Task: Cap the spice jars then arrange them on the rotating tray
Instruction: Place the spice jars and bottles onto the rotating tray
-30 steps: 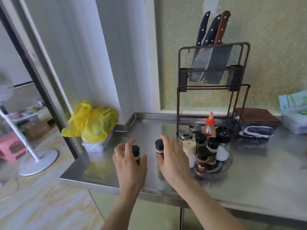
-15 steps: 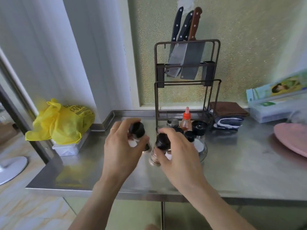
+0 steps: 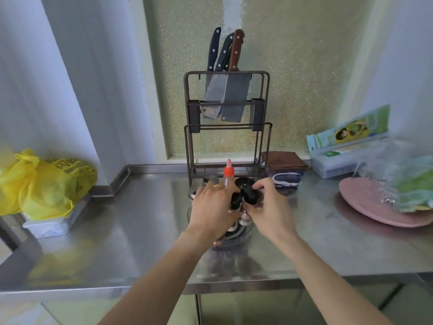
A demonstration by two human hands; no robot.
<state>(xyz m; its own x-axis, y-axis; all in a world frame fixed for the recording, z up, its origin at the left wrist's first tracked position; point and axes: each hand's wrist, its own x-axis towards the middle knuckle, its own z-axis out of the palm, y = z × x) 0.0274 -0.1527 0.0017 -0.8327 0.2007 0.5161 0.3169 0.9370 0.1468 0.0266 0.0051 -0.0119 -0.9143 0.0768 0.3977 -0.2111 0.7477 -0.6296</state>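
Observation:
My left hand [image 3: 212, 207] grips a black-capped spice jar [image 3: 235, 201], and my right hand [image 3: 269, 208] grips a second black-capped spice jar [image 3: 250, 202]. Both jars are held side by side over the clear rotating tray [image 3: 243, 236] on the steel counter. Behind my hands on the tray stand a red-capped sauce bottle [image 3: 228, 175], a black-lidded jar [image 3: 243, 182] and silver-lidded jars [image 3: 210, 180]. My hands hide most of the tray and the other jars.
A knife rack [image 3: 227, 127] with three knives stands right behind the tray. Folded cloths [image 3: 284, 170] lie to its right, a pink plate [image 3: 375, 205] with bagged greens at far right, a yellow bag [image 3: 46, 184] at left.
Both hands have carried their jars from the bare counter left of the tray to above the tray. The camera has swung right, and the tray is now centred.

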